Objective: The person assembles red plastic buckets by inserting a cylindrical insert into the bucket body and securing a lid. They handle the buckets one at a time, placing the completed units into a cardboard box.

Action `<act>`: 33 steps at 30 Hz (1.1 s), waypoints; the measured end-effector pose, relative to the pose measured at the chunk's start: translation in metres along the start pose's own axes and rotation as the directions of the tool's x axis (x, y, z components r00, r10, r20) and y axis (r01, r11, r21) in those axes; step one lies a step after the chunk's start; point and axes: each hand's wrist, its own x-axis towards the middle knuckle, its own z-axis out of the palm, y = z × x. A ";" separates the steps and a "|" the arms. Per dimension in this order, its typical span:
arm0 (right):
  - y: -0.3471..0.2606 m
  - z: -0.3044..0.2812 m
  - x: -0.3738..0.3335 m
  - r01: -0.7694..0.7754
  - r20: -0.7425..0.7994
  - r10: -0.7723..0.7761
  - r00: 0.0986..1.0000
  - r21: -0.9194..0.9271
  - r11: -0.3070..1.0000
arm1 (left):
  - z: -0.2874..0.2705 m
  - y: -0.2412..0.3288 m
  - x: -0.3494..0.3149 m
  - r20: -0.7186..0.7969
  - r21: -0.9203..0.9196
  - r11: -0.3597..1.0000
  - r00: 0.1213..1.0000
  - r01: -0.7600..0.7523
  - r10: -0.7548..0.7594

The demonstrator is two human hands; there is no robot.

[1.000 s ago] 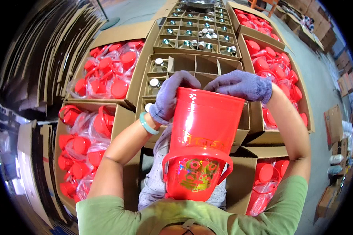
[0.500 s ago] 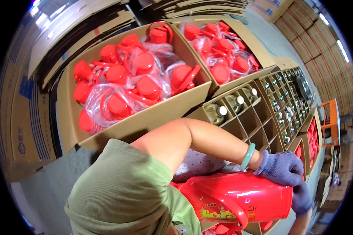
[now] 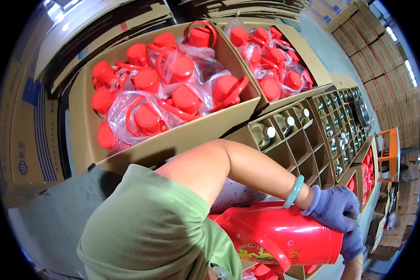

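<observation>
A red thermos flask (image 3: 294, 233) with a printed pattern lies on its side in front of me, its base end to the right. My left hand (image 3: 333, 207), in a purple-grey knit glove, is closed over the upper edge of that base end, fingers curled. Just below it, my right hand (image 3: 353, 245), gloved alike, comes up from the lower right against the base. Its fingers are hidden behind the left hand and the flask's end. The flask's red carrying handle (image 3: 275, 254) hangs along its near side. My left forearm, with a green bangle (image 3: 294, 191), reaches across above the flask.
Two cartons, a nearer one (image 3: 186, 137) and a farther one (image 3: 308, 60), hold red flasks in clear plastic. A divided carton (image 3: 284, 140) with several glass liners stands right of them. Flattened cardboard (image 3: 102, 32) is stacked behind. An orange stool (image 3: 391, 154) stands far right.
The cartons have shifted slightly right in the picture. The flask's base end and my right hand have moved a little left. Both hands stay at the base.
</observation>
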 end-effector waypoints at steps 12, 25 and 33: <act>-0.054 -0.015 0.017 0.428 -0.033 -0.455 0.890 -0.287 0.857 | -0.048 0.005 -0.008 0.092 -0.456 0.888 0.995 0.061 -0.021; -0.003 0.008 0.086 0.028 0.107 -0.001 0.994 -0.243 0.970 | -0.057 -0.047 -0.022 -0.249 0.184 0.972 0.964 0.144 -0.095; 0.091 0.028 0.112 -0.086 0.117 0.067 0.991 0.167 0.982 | -0.452 -0.034 -0.104 -0.784 0.555 -0.305 0.609 0.774 0.120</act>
